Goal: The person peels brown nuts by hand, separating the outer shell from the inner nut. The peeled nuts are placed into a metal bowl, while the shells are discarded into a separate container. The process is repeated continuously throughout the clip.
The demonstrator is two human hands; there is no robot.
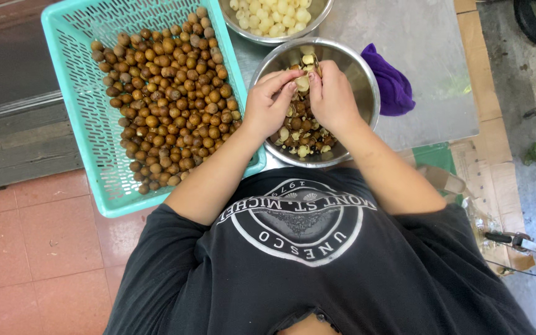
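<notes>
At the bottom of the frame is the person's black printed shirt (305, 260), and from it both forearms reach up to a steel bowl (362, 74) at centre, which holds brown shells and pale peeled pieces. Over that bowl the left hand (270, 102) and right hand (332, 96) meet, each grip pinched together on one pale peeled fruit (303, 82). Farther up, a turquoise basket (69, 93) of brown fruits fills the upper left, a second steel bowl (324, 15) of pale fruit sits at top centre, and a purple cloth (392, 84) lies on the grey worktop (423, 43) to the right.
</notes>
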